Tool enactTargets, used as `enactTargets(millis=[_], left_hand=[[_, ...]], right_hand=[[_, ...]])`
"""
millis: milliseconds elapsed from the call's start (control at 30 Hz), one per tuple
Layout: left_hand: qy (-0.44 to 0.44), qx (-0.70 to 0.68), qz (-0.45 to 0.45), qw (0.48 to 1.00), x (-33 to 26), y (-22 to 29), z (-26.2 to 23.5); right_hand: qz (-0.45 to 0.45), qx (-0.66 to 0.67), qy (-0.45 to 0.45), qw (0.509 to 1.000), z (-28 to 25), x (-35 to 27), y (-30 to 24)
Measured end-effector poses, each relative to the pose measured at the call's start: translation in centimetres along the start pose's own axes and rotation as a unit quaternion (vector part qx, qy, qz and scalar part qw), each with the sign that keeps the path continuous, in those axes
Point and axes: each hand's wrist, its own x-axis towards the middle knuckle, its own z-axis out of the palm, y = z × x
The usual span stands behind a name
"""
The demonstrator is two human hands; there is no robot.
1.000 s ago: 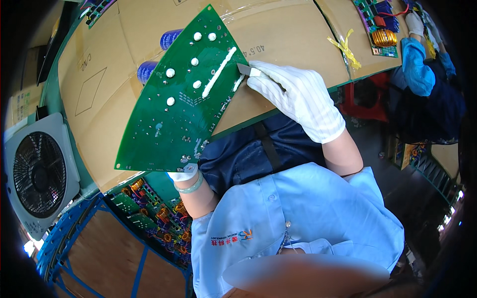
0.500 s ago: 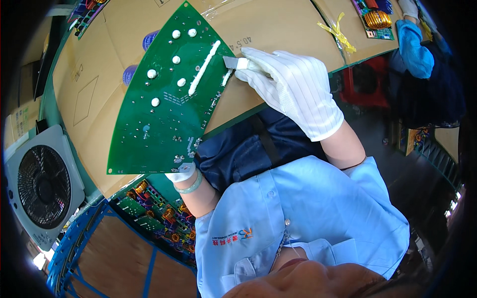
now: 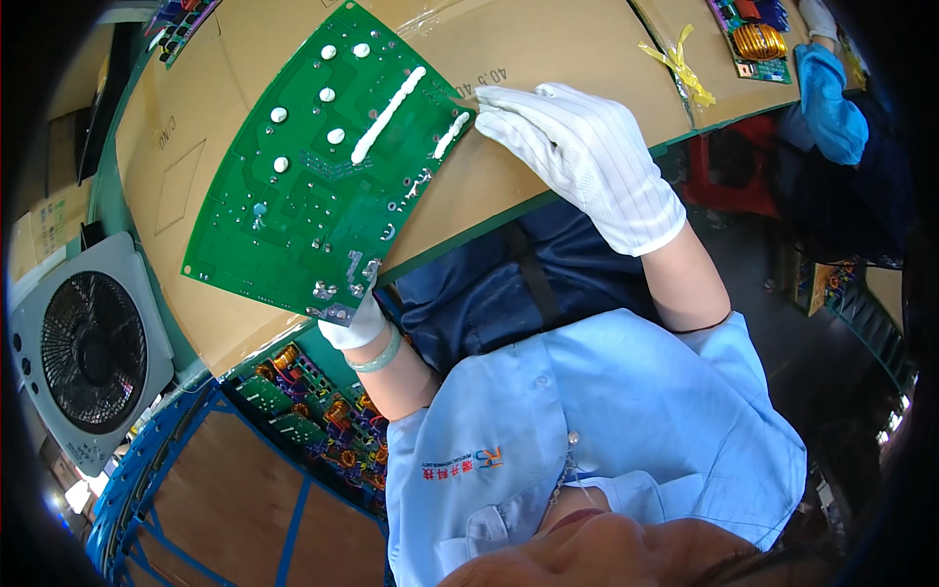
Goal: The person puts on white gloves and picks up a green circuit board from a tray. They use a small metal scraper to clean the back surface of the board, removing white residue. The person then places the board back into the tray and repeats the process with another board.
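A large green circuit board (image 3: 279, 230), wide and fan-shaped, is held tilted over the cardboard-covered bench with its solder side facing me. White paste sits on it in several round dabs, one long stripe (image 3: 389, 115) and a short stripe by the right edge. My gloved left hand (image 3: 354, 328) grips the board's near corner; most of its fingers are hidden underneath. Beside the board's right edge is my gloved right hand (image 3: 582, 161), its fingers pinched together on a small flat metal blade (image 3: 466, 102), which barely shows at the fingertips.
Cardboard (image 3: 176, 137) covers the bench, with yellow tape (image 3: 680, 67) tied at the right. Another board with a copper coil (image 3: 759, 42) lies far right, near a co-worker's blue sleeve (image 3: 831, 103). A fan (image 3: 93, 342) stands left; populated boards (image 3: 328, 416) lie below the bench edge.
The board has shifted slightly left and up and turned a little in my left hand. The blade, seen broadside before, is now almost edge-on, and the short stripe shows fully.
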Motion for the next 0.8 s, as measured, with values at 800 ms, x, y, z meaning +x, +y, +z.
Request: enactTargets(millis=[800], left_hand=[[-0.014,-0.044,-0.06,0.997,-0.8,0.1,0.2]], right_hand=[[0.074,-0.062,0.012,0.995,1.6,0.1,-0.2]])
